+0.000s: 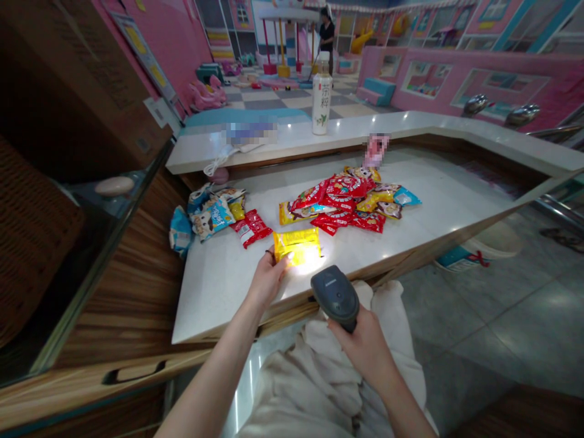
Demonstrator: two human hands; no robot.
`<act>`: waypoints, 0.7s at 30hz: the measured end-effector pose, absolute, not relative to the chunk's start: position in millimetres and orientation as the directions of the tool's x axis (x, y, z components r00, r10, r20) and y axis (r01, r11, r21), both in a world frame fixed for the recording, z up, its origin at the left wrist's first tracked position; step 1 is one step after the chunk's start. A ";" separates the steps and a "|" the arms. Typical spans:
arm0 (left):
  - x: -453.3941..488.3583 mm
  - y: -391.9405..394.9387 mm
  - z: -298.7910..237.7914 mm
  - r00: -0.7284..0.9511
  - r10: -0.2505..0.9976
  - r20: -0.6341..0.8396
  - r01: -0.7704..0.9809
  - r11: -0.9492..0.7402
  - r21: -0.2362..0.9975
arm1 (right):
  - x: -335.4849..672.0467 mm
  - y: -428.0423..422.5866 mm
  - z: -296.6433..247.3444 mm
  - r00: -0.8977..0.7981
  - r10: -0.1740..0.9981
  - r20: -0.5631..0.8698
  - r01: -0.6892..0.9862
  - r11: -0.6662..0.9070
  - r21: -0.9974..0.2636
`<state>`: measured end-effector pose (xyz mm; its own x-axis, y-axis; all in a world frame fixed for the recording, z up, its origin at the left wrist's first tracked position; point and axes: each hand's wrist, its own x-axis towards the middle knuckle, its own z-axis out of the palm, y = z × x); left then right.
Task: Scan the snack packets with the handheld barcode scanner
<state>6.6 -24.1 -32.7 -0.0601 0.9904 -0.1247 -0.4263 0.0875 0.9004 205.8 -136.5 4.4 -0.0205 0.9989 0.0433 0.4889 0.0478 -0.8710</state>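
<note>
My left hand grips the left edge of a yellow snack packet near the front of the white counter. In my right hand is a dark grey barcode scanner, its head aimed at the packet. A bright patch of light falls on the packet's lower right part. Behind the packet lies a pile of red snack packets, mixed with yellow and blue ones. To its left, a single red packet rests beside several blue-and-white snack packets.
A white-capped tea bottle stands on the raised ledge behind the counter. A white cable hangs over that ledge at left. Below the counter at right is a white-and-teal bin. A person stands in the far play area.
</note>
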 end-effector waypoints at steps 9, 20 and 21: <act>5.0 -24.7 -35.2 -0.048 0.986 -0.160 -0.445 0.122 0.887 | 206.9 -138.2 0.4 0.003 0.999 0.045 0.472 0.038 -0.881; 58.8 7.1 -0.9 0.130 0.896 0.425 0.122 -0.440 0.890 | 234.4 -148.3 1.0 0.122 0.989 0.082 0.365 0.032 -0.930; 70.8 14.6 6.0 0.201 0.838 0.508 0.203 -0.543 0.815 | 238.5 -149.3 1.5 0.146 0.985 0.095 0.366 0.035 -0.930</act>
<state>70.8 14.6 6.0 0.2009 0.8376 0.5080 0.2028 -0.5429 0.8150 238.5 -149.3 1.5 0.1465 0.9847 0.0946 0.3661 0.0349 -0.9299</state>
